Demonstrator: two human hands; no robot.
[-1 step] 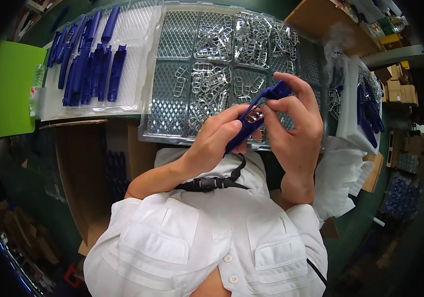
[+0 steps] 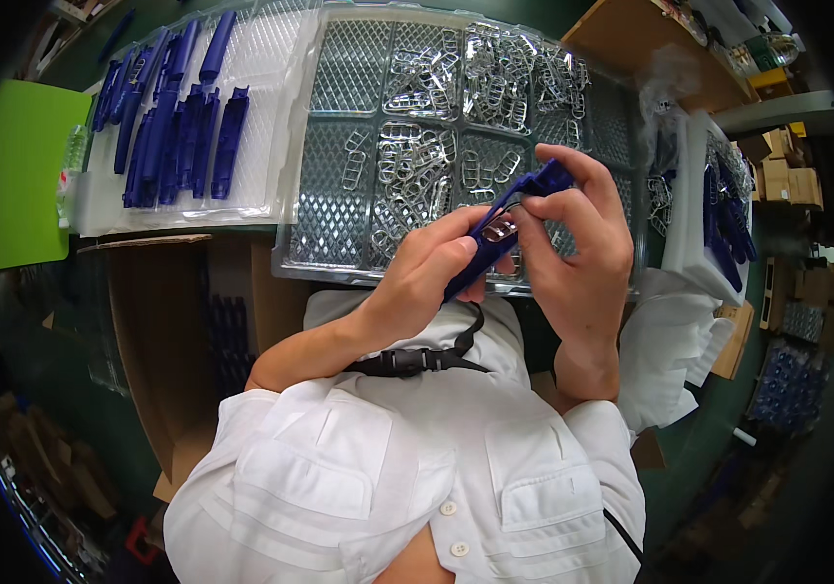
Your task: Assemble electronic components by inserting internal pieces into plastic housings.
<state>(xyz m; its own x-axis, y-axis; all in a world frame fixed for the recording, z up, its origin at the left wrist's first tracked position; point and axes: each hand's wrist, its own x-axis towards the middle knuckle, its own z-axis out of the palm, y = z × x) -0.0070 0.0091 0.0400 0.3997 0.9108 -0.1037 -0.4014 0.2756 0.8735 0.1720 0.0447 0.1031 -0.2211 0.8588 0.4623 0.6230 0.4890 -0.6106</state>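
A long blue plastic shell (image 2: 475, 270) is held slantwise over the front of a partitioned clear tray (image 2: 325, 271). My left hand (image 2: 415, 265) is closed round its lower part, thumb on top. My right hand (image 2: 582, 234) is closed at its upper end: one finger reaches behind the tip, while thumb and another finger pinch at the shell's hollow. A shiny metal piece (image 2: 502, 230) shows in that hollow beside the right fingertips; its exact shape is partly hidden. Behind the hands, the tray's compartments hold loose metal links (image 2: 417, 161).
Several blue shells (image 2: 183, 136) lie on a clear ribbed tray (image 2: 261, 127) at the left, beside a green board (image 2: 13, 185). An open cardboard box (image 2: 149, 341) stands below it. At the right, a white foam box (image 2: 685, 209) holds more blue pieces near white wrapping (image 2: 665, 350).
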